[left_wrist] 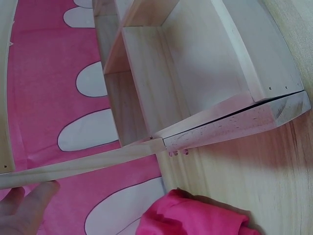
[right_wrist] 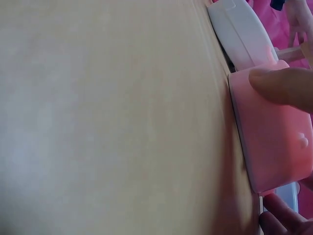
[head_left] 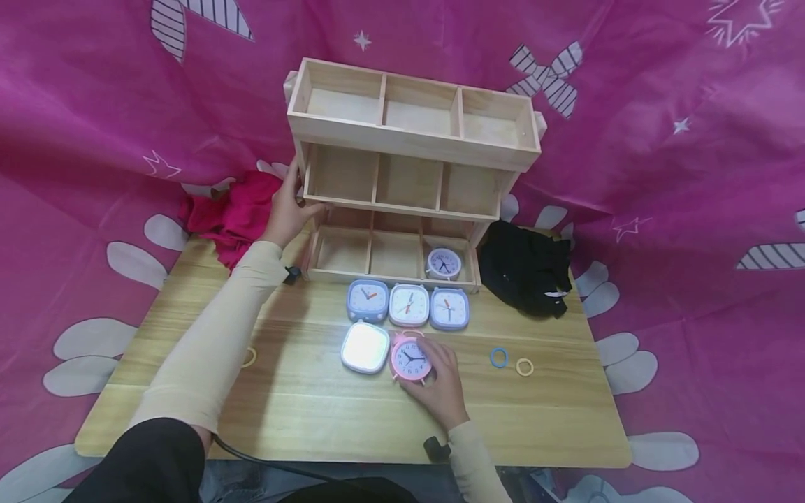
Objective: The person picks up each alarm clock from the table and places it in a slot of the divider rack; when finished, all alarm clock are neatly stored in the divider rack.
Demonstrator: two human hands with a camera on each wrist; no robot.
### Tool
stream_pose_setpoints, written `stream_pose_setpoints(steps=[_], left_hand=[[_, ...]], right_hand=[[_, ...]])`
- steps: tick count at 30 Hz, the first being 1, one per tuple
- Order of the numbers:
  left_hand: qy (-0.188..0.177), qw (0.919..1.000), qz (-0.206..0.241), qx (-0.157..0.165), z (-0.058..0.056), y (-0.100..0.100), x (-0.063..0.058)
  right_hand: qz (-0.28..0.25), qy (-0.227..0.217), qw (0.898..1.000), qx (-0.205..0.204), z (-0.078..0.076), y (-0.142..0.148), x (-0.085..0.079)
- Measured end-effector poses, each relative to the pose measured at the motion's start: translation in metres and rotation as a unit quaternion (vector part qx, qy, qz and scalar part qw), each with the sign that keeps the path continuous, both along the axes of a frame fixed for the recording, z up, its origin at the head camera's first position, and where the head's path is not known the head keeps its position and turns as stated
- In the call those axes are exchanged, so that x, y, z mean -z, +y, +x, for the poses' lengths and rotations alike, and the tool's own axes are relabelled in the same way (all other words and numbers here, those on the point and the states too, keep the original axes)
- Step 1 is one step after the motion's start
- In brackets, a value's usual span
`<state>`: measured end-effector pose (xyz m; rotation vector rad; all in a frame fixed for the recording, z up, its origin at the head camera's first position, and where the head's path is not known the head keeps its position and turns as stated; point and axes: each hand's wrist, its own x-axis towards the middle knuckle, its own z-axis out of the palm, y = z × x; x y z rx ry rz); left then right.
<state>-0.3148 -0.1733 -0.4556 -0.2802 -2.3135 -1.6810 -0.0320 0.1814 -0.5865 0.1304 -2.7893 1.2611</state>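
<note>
My right hand (head_left: 440, 381) grips a round-faced pink alarm clock (head_left: 410, 359) low over the table, with thumb and fingers on opposite sides of its case. In the right wrist view the thumb presses the side of the pink body (right_wrist: 271, 132). My left hand (head_left: 291, 213) holds the left side of a three-tier wooden organizer (head_left: 415, 143), fingers along its side and thumb toward the front. Its fingertips meet a wooden strip (left_wrist: 102, 160) in the left wrist view. A lilac round clock (head_left: 444, 263) sits in the bottom tier's right compartment.
In front of the organizer stand a blue clock (head_left: 367, 300), a white-faced clock (head_left: 409, 304) and another blue clock (head_left: 449, 309). A glaring white square clock (head_left: 365, 347) lies beside the pink one. Red cloth (head_left: 242, 213), black cloth (head_left: 525, 269) and rings (head_left: 499, 358) lie around.
</note>
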Motion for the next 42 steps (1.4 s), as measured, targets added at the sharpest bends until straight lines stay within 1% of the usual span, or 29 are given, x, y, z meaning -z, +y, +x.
stream_pose_setpoints(steps=[5,7,11,15,19,21,24,28,30,33,37,42], left_hand=[[-0.007,1.0000,-0.004,0.002,0.001,-0.001,0.000],[-0.004,1.0000,-0.009,0.000,0.000,-0.002,0.000],[0.000,0.9999,-0.014,0.001,0.000,-0.002,0.000],[-0.001,1.0000,-0.009,0.002,0.001,-0.001,-0.003],[-0.001,1.0000,-0.002,0.003,0.000,-0.002,-0.003],[-0.003,1.0000,0.001,0.003,-0.001,-0.003,-0.002],[-0.008,1.0000,0.001,0.004,-0.001,-0.004,-0.002],[-0.010,0.9999,0.002,0.004,0.002,-0.004,-0.001],[-0.008,1.0000,0.003,0.003,0.002,-0.003,-0.001],[-0.003,1.0000,0.004,0.002,0.002,-0.002,0.000],[-0.004,1.0000,0.006,0.002,0.000,0.000,0.002],[-0.005,0.9999,0.014,0.005,0.000,-0.001,0.003]], right_hand=[[-0.006,0.000,1.000,0.011,0.010,0.002,-0.001],[-0.012,0.001,1.000,0.015,0.014,0.003,0.000],[-0.040,0.006,0.999,0.029,0.022,0.006,-0.002],[-0.074,0.003,0.995,0.062,0.025,0.008,-0.007],[-0.114,0.013,0.989,0.096,0.021,0.009,-0.015],[-0.131,0.025,0.986,0.103,0.016,0.010,-0.018],[-0.143,0.058,0.983,0.097,0.006,0.013,-0.022],[-0.135,0.115,0.981,0.081,-0.013,0.016,-0.031],[-0.135,0.134,0.979,0.076,-0.024,0.016,-0.036],[-0.138,0.144,0.977,0.079,-0.042,0.014,-0.045],[-0.131,0.148,0.976,0.089,-0.063,0.010,-0.054],[-0.119,0.151,0.978,0.079,-0.086,0.001,-0.061]])
